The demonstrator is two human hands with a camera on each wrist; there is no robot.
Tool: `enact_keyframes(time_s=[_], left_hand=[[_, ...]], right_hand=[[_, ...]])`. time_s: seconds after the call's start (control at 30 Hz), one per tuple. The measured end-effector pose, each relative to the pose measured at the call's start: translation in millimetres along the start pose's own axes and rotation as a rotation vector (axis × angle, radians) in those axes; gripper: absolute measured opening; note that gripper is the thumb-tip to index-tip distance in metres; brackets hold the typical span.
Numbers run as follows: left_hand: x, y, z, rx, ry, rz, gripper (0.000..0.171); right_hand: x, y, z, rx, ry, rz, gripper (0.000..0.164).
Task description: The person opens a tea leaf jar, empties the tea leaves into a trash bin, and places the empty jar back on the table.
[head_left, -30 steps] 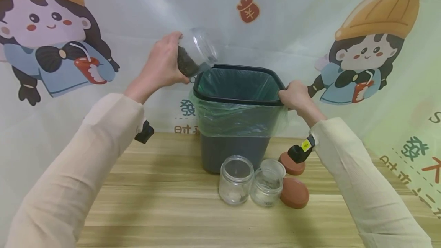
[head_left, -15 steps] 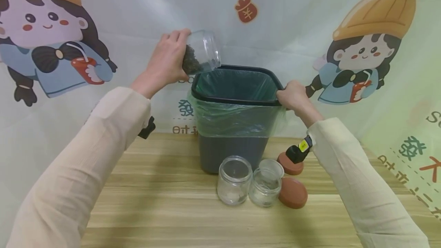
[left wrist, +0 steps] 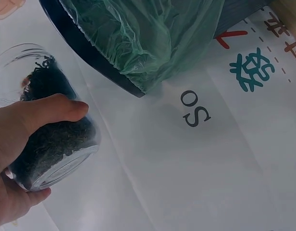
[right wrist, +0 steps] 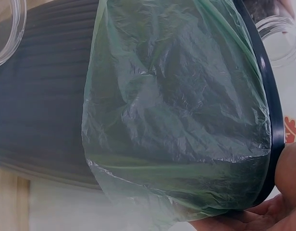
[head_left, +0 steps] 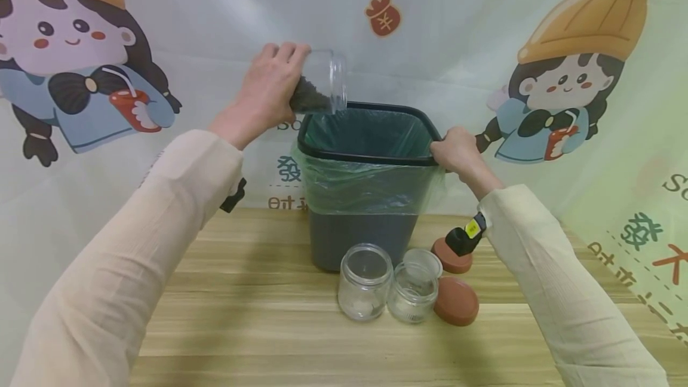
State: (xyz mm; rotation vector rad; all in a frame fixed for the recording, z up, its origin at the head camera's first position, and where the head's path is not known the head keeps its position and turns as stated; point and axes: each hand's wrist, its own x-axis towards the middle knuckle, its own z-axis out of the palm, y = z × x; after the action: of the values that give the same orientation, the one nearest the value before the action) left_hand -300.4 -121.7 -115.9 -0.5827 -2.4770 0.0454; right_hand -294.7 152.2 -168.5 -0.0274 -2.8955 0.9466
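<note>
My left hand [head_left: 269, 85] grips a clear glass jar [head_left: 324, 64] lying nearly on its side, its mouth over the left rim of a trash can [head_left: 357, 240]. Dark, dry bits like loose tea leaves [head_left: 310, 98] lie along the jar's lower side, reaching toward the mouth. In the left wrist view my thumb crosses the jar [left wrist: 66, 168]. A green plastic bag [head_left: 365, 187] lines the can and folds over its black rim. My right hand [head_left: 459, 151] holds the rim's right corner; in the right wrist view its fingers are partly under the bag's edge [right wrist: 186, 120].
In front of the can stand two open glass jars [head_left: 365, 285] [head_left: 412, 297], with a round clear piece [head_left: 424, 261] by the smaller one. Two reddish-brown lids [head_left: 455, 302] [head_left: 451, 255] lie to their right. A printed cloth [head_left: 462, 5] hangs behind the wooden table [head_left: 301, 351].
My left hand has moved slightly right and tipped the jar from slanted to nearly level. The dark bits have slid toward its mouth. My right hand stays on the rim.
</note>
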Motion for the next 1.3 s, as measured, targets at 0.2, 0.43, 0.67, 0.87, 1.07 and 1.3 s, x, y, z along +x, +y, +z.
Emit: enact_keyframes(time_s=[0.2,0.43,0.67,0.87,1.07,1.3], left_hand=[[3.1,2.4,1.6,0.059,0.005,0.035,0.089],[5.6,2.9,-0.3,0.089,0.045,0.067,0.083],[6.8,3.8,-2.0,0.123,0.086,0.090,0.081],[9.0,5.0,-4.0,0.158,0.103,0.096,0.077],[11.2,6.0,-6.9,0.180,0.094,0.088,0.077],[12.2,7.1,-8.4,0.204,0.091,0.096,0.074]], right_hand=[[0,1,0,-0.001,0.006,-0.004,0.015],[0,1,-1,0.009,-0.002,-0.019,0.019],[-1,1,-1,0.011,0.000,-0.029,0.019],[0,1,0,0.012,0.013,-0.021,0.018],[1,2,0,0.015,0.016,-0.020,0.018],[0,2,0,0.023,0.012,-0.031,0.020]])
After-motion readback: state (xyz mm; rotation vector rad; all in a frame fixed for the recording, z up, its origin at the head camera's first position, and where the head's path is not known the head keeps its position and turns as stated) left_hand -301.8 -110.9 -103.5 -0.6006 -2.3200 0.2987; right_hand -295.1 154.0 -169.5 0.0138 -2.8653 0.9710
